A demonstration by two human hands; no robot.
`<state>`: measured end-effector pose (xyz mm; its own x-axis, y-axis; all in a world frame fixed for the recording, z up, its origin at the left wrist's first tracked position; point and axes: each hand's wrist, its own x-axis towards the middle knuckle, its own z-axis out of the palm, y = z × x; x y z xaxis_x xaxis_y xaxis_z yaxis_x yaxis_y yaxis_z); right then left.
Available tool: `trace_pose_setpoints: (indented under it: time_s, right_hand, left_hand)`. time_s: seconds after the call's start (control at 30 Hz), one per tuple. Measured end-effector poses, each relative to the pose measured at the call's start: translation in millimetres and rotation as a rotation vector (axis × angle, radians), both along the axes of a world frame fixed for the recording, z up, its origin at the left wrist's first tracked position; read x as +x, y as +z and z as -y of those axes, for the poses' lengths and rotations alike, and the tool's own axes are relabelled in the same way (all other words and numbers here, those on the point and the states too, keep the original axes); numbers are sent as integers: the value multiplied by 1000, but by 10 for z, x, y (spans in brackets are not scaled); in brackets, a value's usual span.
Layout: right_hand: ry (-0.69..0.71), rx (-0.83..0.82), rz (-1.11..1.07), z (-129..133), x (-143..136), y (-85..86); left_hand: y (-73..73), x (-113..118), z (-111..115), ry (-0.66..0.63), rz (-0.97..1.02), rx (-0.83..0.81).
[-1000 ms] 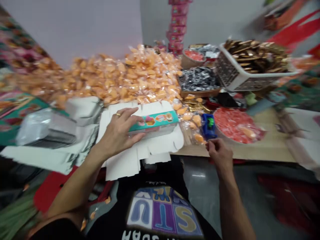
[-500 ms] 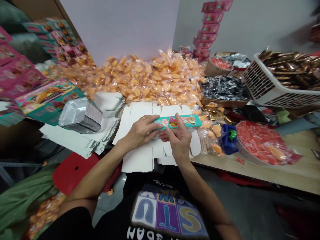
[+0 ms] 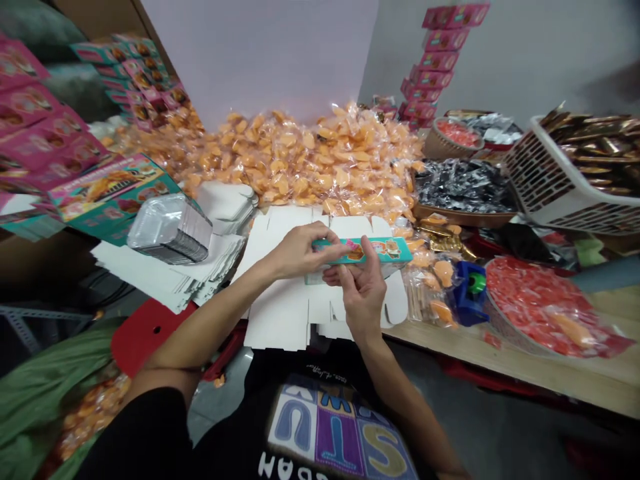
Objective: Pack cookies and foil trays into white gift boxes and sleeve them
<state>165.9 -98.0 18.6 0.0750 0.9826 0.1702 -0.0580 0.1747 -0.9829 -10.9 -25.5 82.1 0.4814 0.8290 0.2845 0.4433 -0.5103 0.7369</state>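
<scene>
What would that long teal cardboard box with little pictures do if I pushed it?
The teal box would probably not roll, since its sides are flat. It seems fairly stiff: its edges look straight with the left hand and right hand on it. It might slide easily, as the white cardboard sheets beneath look smooth.

"What's on that pale wooden bench (image 3: 607,380)?"

"Along the back, a long heap of orange pieces in clear plastic wrappers (image 3: 295,160); in front, flat white cardboard sheets (image 3: 280,317)."

"And right of those?"

"A blue plastic tape dispenser (image 3: 465,305) with a green core (image 3: 477,283), just beside a round bowl (image 3: 506,328) of red wrapped packets (image 3: 525,283)."
</scene>
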Motion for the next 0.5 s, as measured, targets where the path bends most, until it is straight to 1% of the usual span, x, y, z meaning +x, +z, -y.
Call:
trace_pose_setpoints:
  time_s: [0.07,0.1,0.2,0.27,0.4,0.47,0.5]
  right_hand:
    - [-11,11,14,0,8,-23]
    - [-17,11,21,8,17,-34]
    - [-56,21,12,57,60,-74]
    - [-75,31,-28,88,99,-120]
    - [-56,38,-36,170,252,-257]
    - [-77,-1,3,196,389,-339]
    - [-80,-35,31,190,469,-383]
  left_hand:
    - [119,83,-76,27,-93,-78]
    - [185,120,-101,17,-166,-92]
    - [375,212,-126,-71,-387,-74]
    - [446,254,-125,-131,-502,-38]
    - [470,255,-65,-198,-607,70]
    - [522,183,33,-157,-639,182]
    - [577,112,92,-105,-656,255]
